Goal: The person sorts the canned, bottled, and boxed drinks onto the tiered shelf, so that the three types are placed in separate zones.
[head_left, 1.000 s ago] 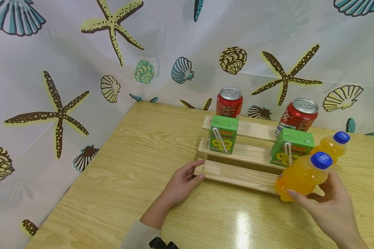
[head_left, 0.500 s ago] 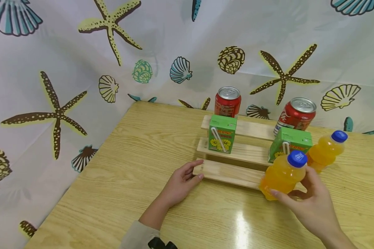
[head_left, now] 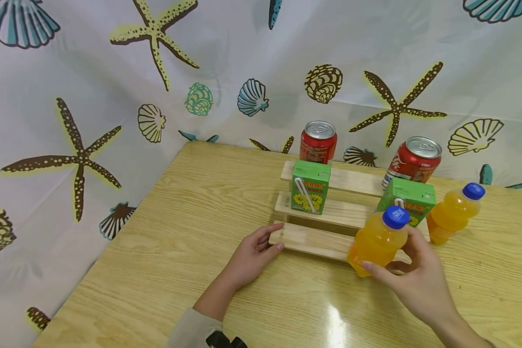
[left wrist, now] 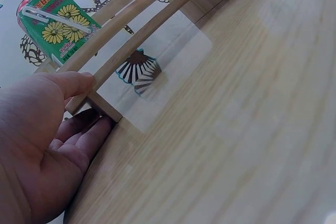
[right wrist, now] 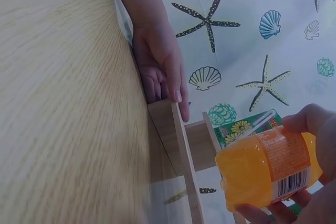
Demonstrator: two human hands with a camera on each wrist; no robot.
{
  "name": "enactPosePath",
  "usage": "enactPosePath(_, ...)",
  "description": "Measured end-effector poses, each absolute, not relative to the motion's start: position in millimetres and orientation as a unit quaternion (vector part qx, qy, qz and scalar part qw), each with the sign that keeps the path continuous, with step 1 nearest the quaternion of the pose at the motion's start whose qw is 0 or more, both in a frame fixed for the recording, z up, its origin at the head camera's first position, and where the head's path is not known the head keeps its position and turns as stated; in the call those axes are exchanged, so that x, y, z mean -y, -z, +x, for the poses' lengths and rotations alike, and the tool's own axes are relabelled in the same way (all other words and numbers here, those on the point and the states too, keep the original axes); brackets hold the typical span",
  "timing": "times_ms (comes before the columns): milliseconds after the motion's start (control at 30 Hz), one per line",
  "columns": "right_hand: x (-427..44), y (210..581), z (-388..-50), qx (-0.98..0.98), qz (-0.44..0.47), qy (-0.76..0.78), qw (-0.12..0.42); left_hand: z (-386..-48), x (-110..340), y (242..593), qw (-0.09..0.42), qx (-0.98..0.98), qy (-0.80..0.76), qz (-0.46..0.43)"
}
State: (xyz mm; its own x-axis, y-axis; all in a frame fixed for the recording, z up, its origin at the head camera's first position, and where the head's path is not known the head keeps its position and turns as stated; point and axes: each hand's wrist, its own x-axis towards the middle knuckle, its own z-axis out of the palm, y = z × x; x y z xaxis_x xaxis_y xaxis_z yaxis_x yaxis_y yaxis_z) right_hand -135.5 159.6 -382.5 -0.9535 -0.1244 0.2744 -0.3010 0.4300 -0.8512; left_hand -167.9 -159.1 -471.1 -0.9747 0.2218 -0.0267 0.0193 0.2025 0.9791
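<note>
My right hand [head_left: 422,285] grips a bottle of orange drink [head_left: 376,246] with a blue cap, tilted, over the right part of the lowest step of a three-step wooden rack [head_left: 313,239]. In the right wrist view, the held bottle's [right wrist: 268,169] base seems apart from the slat. My left hand [head_left: 252,258] holds the rack's lower left end, and in the left wrist view its fingers [left wrist: 92,140] bend behind the end piece. On the middle step stand two green juice boxes, one at the left [head_left: 311,188] and one at the right [head_left: 411,198], partly hidden by the bottle.
Two red soda cans stand on the top step, one left [head_left: 318,142] and one right [head_left: 413,159]. A second orange drink bottle [head_left: 454,212] stands right of the rack on the wooden table [head_left: 156,270]. Behind hangs a shell-patterned cloth [head_left: 226,48].
My right hand has carried the bottle leftward along the front of the rack, uncovering the second bottle. My left hand has stayed at the rack's left end.
</note>
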Motion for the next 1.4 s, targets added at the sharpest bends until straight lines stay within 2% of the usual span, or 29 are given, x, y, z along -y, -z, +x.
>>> enactPosePath(933, -124, 382, -147, 0.816, 0.147, -0.555, 0.065, -167, 160, 472, 0.081, -0.775, -0.621, 0.080)
enactPosePath(1400, -104, 388, -159, 0.809, 0.143, -0.569, 0.029, -167, 159, 471, 0.086, -0.773, -0.623, 0.076)
